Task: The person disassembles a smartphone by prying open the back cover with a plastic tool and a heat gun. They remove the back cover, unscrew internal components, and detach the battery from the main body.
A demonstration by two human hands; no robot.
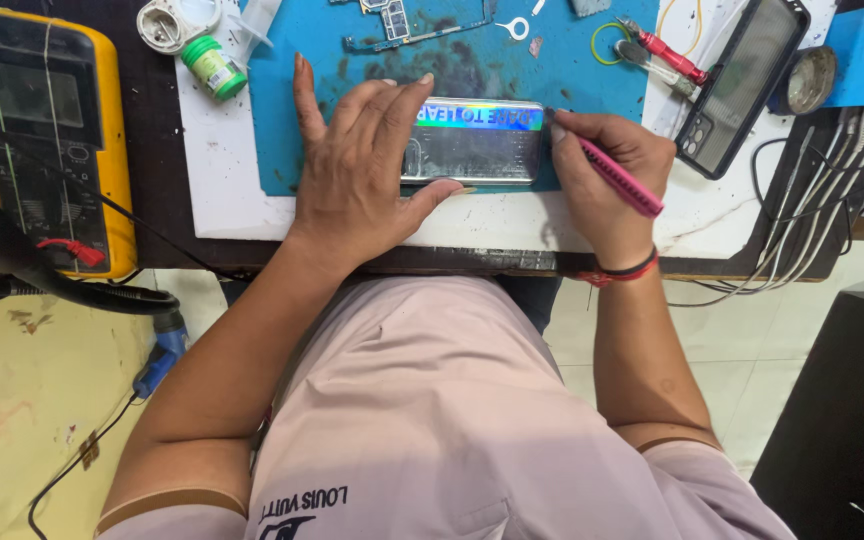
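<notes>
The left hand (pixel 357 165) lies palm down, with the fingers spread and pointing away from the body. The thumb is stretched to the side, toward the right hand (pixel 602 175). The left wrist is straight, and the bare forearm goes down and to the left, back to the bent elbow near the body.

The right hand is closed in a loose fist, like for writing, with the knuckles up and the fingertips turned toward the left hand. The two hands are near, but they do not touch. The right forearm comes almost straight from the body.
</notes>
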